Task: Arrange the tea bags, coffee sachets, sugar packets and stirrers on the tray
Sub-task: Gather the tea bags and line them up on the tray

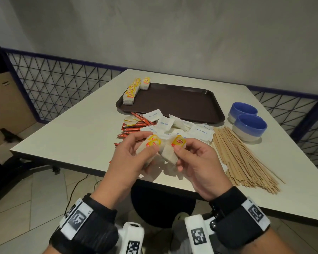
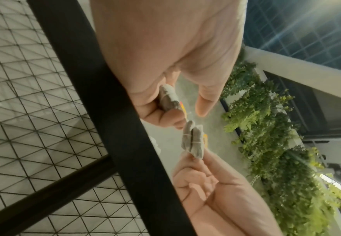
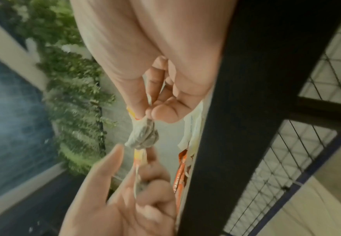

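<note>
- The left hand [image 1: 131,156] is raised at lower centre of the head view, just above the near table edge, palm turned inward, its fingers and thumb curled round a small bundle of tea bags [image 1: 151,146] whose yellow tags face up.
- In the left wrist view the left hand's fingers [image 2: 157,110] clasp the grey bags [image 2: 169,99] edge-on, while the thumb stands a little off them.
- The right hand [image 1: 196,162] sits just beside the left, palm also inward — thumb and forefinger pinch a second tea bag [image 1: 173,151] at its yellow tag, the paper pouch hanging below the pinch.
- The right wrist view shows that pinch from underneath: the crumpled pouch [image 3: 143,135] dangles off the fingertips [image 3: 145,111]; the picture is blurred, and how many bags each hand holds cannot be told.
- Both held bundles nearly touch between the hands.
- Behind the hands, mid-frame, lie red coffee sachets [image 1: 134,125] at left, white sugar packets [image 1: 182,127] in a loose heap, then wooden stirrers [image 1: 242,156] fanned at right — the hands hide part of the heap.
- The brown tray [image 1: 182,101] lies further up, with a row of tea bags [image 1: 134,88] along its upper-left edge.
- Two blue bowls [image 1: 246,120] stand right of the tray.
</note>
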Available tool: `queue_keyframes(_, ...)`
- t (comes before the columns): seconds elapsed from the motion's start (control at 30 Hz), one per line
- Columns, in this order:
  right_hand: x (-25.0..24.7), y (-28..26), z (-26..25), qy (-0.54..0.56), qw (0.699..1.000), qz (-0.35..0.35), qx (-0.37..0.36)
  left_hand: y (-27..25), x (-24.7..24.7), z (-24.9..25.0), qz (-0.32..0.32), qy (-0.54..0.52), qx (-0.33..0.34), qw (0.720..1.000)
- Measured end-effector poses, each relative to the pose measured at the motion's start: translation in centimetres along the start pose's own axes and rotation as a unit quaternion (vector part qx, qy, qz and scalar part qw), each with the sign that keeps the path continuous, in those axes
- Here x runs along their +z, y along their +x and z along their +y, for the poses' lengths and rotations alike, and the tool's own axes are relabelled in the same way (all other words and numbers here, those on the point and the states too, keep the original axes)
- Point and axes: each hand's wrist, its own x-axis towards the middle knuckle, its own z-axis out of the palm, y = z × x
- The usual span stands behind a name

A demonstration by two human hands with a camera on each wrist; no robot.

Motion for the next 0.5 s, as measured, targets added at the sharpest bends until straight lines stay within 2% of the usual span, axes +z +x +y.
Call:
queue_keyframes(0.1, 0.1, -0.6, -2.1, 0.049, 0.997, -0.042, 0.034, -0.6, -2.1, 0.7, 0.025, -0.041, 0.027, 0.999)
queue_keyframes(0.27, 2.0, 0.3, -8.9, -0.127, 0.981, -0.145, 0.028, 1.4, -8.3, 2.8, 0.115, 0.065, 0.112, 0.985)
queue_keyframes(0.37, 4.0, 3.9, -12.1, -0.232, 0.958, -0.170, 0.006, 4.1, -11.8, 2.0, 0.151, 0.068, 0.108, 0.980)
queue_keyframes(0.5, 6.3, 11.9, -12.8, -0.346, 0.927, -0.145, -0.008, 6.4, -13.7, 0.3, 0.174, -0.010, 0.073, 0.982)
